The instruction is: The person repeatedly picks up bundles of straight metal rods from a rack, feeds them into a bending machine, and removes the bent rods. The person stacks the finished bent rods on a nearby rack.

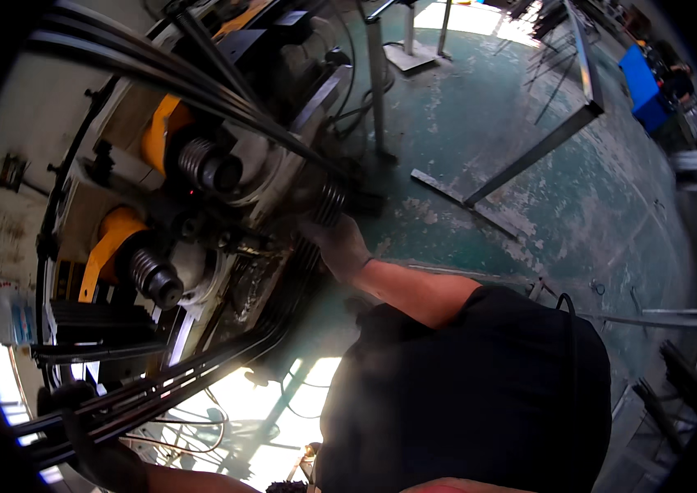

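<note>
Several long dark metal bars (192,366) run side by side from the lower left and turn upward near the middle. My left hand (89,435), in a dark glove, is wrapped round them at their lower-left stretch. At the middle, my right hand (342,245), in a greyish glove, is closed on the bars where they pass the machine's edge; its fingertips are partly hidden. More dark bars (192,78) slant from the upper left down toward that hand. Whether they belong to the same bundle, I cannot tell. A machine (200,230) stands just left of my right hand.
Two threaded shafts (154,275) with yellow brackets (114,246) stick out of the machine. A metal stand (533,156) rests on the worn green floor (463,74). Farther right is a blue bin (642,89). Cables (221,419) lie low in the sunlit area.
</note>
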`<state>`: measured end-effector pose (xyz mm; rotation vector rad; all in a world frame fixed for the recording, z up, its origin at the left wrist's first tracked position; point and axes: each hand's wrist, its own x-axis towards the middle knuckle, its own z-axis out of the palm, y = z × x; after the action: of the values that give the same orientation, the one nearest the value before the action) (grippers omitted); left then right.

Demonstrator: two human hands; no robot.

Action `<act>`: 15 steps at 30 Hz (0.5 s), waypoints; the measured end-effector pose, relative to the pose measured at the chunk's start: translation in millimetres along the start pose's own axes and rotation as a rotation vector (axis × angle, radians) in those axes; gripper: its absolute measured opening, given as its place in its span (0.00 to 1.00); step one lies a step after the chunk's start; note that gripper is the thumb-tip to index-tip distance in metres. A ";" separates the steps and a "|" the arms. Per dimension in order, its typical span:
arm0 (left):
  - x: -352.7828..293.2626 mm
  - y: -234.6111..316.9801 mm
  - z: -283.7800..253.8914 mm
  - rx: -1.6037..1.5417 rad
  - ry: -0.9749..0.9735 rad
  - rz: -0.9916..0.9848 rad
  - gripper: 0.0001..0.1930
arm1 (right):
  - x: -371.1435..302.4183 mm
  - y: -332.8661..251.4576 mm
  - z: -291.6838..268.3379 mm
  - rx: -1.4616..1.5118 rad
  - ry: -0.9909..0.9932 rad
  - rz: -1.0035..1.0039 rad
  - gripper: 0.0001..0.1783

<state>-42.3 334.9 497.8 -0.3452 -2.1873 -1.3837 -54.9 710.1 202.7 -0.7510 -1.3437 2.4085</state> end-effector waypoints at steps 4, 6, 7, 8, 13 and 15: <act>-89.0 -36.7 60.5 -0.442 0.068 -0.236 0.20 | -19.0 -42.5 -155.1 -0.178 0.344 -0.196 0.10; -142.3 -65.9 86.1 -0.512 0.023 -0.378 0.21 | -36.8 -83.8 -235.6 -0.415 0.466 -0.277 0.10; -169.8 -95.2 119.1 -0.621 -0.060 -0.449 0.21 | -44.2 -103.6 -280.1 -0.343 0.593 -0.403 0.12; -199.1 -100.1 152.8 -0.719 -0.103 -0.542 0.22 | -52.6 -131.5 -307.4 -0.233 0.704 -0.407 0.12; -338.6 -70.6 300.3 -1.199 -0.388 -1.193 0.22 | -66.5 -268.5 -434.3 -0.737 0.962 -0.673 0.14; -374.6 -54.7 340.9 -1.211 -0.514 -1.312 0.21 | -51.8 -316.9 -490.7 -0.965 1.048 -0.747 0.18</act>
<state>142.6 638.4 132.8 0.5530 -1.4692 -3.5884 263.1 1197.3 276.0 -1.1627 -1.7156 0.5077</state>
